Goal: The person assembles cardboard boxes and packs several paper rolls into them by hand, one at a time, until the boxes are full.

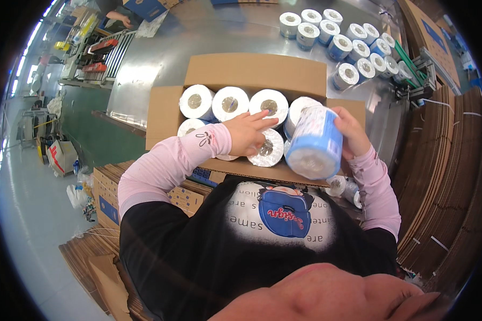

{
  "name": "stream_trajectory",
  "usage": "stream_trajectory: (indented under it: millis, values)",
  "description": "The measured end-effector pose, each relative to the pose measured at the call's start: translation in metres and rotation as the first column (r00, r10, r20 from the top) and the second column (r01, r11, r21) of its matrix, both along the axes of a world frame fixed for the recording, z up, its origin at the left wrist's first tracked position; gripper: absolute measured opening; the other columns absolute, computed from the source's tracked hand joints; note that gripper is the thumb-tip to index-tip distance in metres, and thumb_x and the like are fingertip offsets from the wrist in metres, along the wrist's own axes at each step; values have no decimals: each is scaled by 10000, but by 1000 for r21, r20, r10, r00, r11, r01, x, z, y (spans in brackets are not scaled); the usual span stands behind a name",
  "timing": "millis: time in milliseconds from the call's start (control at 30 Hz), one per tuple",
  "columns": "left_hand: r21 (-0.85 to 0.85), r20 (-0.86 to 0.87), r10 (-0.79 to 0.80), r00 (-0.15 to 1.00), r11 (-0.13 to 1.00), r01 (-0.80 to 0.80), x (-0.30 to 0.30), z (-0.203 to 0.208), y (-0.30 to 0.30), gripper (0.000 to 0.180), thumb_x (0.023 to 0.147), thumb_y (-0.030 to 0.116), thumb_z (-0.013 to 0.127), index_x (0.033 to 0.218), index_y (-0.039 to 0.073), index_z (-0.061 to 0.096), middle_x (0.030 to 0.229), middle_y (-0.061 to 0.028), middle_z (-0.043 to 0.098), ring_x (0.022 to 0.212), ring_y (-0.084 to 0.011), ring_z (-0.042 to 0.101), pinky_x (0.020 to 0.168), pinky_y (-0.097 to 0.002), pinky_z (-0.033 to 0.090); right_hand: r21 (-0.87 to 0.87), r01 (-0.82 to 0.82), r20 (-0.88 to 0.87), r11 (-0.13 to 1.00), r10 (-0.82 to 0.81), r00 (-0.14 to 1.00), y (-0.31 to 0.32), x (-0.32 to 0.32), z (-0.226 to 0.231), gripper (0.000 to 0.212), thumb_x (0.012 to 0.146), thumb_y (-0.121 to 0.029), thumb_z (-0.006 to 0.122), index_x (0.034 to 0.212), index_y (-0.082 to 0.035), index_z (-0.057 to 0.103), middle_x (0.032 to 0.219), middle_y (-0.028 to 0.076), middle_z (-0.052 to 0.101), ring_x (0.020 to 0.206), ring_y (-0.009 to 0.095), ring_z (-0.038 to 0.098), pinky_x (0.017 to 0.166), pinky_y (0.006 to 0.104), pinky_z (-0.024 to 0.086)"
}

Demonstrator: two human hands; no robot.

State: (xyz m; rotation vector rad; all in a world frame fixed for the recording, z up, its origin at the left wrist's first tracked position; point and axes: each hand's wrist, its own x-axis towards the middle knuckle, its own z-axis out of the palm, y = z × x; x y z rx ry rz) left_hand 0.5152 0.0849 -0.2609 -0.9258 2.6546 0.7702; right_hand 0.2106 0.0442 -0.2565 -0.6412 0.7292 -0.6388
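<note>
An open cardboard box (251,68) stands in front of me, with several plastic-wrapped paper rolls (231,101) upright in two rows. My right hand (352,134) is closed on the side of a paper roll in blue and white wrap (315,143), held tilted over the box's near right corner. That roll partly hides a white roll (304,107) behind it. My left hand (247,134) lies over the rolls in the middle, fingers spread, nothing gripped. Its fingertips are at a back-row roll (269,105), and a front-row roll (268,148) shows below the palm.
More wrapped rolls (339,47) stand in a group at the far right of the metal table (209,32). Stacked flat cardboard (428,171) rises on the right; more cartons (108,192) lie at the left. Another person's hand (126,22) shows far left, near a roller conveyor (122,56).
</note>
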Motion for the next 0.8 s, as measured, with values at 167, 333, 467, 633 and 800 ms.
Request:
stream_trajectory:
  millis: [167,333,467,633,800]
  values:
    - [2,5,24,1000,1000,-24,-1,-1,2,164,767,203,691,889,95,674,1516,-130,255,1413,-373,195,1079,-513,291,-735,-673,-614,-88,-335,715,33,7,44,376,699,-252,732,1025,-119,601,974,58,581,1039,290,541,1012,527,339]
    - [-26,-74,11,997,1000,-13,1,-5,0,174,775,238,648,858,99,710,1487,-110,324,1404,-351,235,1029,-526,351,-670,-689,-675,-275,-159,720,46,22,20,370,717,-157,724,1061,-123,593,1034,36,567,1104,248,524,1058,544,297]
    - [42,-45,45,998,998,-43,1,4,8,149,769,192,697,889,104,687,1506,-140,284,1409,-371,210,1086,-435,299,-740,-657,-647,-142,-114,753,40,20,17,360,734,-166,728,1065,-127,592,1068,42,570,1113,235,526,1065,567,276]
    - [11,-85,16,996,1000,-15,0,3,5,144,759,153,688,887,87,691,1487,-169,315,1403,-388,220,1078,-441,329,-751,-634,-584,-182,-263,768,43,3,0,391,740,-209,740,1084,-145,565,1150,54,570,1217,250,482,1057,566,281]
    - [15,-73,9,997,1000,-8,-1,-4,2,122,750,170,694,836,83,687,1492,-172,310,1407,-396,206,1083,-449,330,-559,-780,-725,-281,-290,624,66,-38,-7,285,809,-148,621,1083,-166,543,1166,60,565,1253,247,465,1041,506,326]
